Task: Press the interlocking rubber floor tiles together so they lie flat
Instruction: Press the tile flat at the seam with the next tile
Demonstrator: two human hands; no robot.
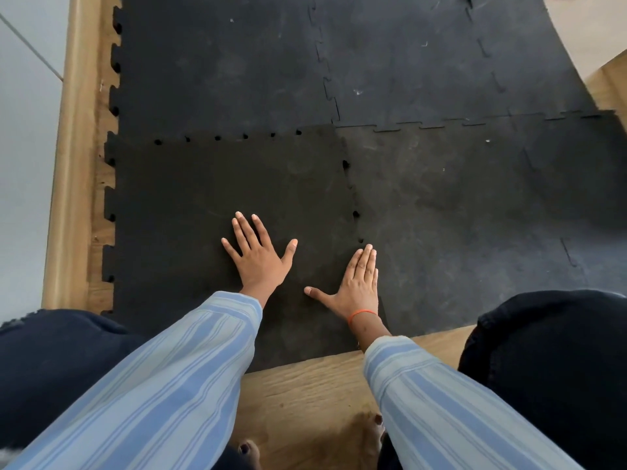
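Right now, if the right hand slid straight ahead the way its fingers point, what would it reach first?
Probably the seam just beyond the right hand, where holes show the near-left tile isn't fully locked to its neighbour.

Single head-worn wide-angle view, looking steeply down and forward from above a kneeling person. Close range: sleeves and knees fill the bottom edge, left hand and right hand sit mid-frame on the rubber floor tiles. Wooden floor nearest the camera; edges bow from lens distortion.

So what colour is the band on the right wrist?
Orange wristband, seen in the head view.
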